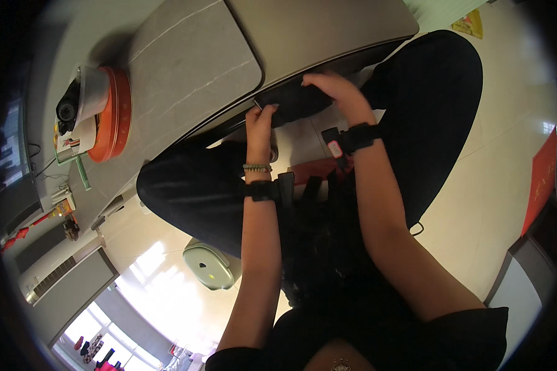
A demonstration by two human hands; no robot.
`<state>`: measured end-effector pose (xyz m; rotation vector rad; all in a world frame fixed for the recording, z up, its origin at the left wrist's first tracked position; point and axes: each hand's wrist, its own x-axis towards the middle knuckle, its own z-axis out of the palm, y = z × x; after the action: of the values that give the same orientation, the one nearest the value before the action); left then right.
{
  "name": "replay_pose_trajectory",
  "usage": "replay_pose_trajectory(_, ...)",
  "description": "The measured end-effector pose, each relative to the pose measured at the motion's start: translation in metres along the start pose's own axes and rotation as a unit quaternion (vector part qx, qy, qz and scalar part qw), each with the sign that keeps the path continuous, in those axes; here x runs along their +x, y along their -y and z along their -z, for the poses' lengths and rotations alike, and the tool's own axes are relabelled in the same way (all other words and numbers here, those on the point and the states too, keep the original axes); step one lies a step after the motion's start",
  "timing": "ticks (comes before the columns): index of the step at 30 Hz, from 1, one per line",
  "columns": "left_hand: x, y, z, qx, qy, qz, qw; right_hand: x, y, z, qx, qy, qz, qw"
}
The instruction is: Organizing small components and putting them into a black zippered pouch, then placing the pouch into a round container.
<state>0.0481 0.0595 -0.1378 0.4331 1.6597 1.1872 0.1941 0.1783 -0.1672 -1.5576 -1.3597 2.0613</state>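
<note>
Left fingers [268,110] closed on dark cloth [297,100] — right fingers [309,79] half-hidden, grip impossible to tell

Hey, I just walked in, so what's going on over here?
Someone seated in dark clothes has both hands on a dark, soft-looking item just off the edge of a grey, stone-patterned table. The left hand pinches it at one side, and the right hand has it at the other, its fingers partly hidden. What exactly the item is, I can't tell. An orange round tin sits on the table.
</note>
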Motion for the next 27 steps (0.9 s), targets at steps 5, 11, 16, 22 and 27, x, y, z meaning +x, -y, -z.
replay_pose_trajectory(5, -0.004, -0.007, -0.015, 0.058, 0.006, -0.076, 0.995, -0.02, 0.022, 0.013, -0.15, -0.051, 0.044, 0.986)
replay_pose_trajectory(11, 0.047, 0.046, -0.037, 0.251, 0.084, -0.126, 0.956, 0.087, -0.094, 0.003, -0.027, -0.227, 0.067, 0.971)
replay_pose_trajectory(16, 0.052, 0.05, -0.064, 0.297, 0.112, -0.082, 0.945, 0.103, -0.128, 0.001, -0.089, -0.236, 0.012, 0.967)
replay_pose_trajectory(22, 0.059, 0.11, -0.097, 0.378, 0.185, -0.335, 0.843, 0.102, -0.19, 0.09, 0.241, -0.151, 0.159, 0.945)
replay_pose_trajectory(27, 0.078, 0.112, 0.008, -0.329, 0.063, 0.135, 0.932, 0.022, -0.048, -0.015, 0.005, -0.123, 0.011, 0.992)
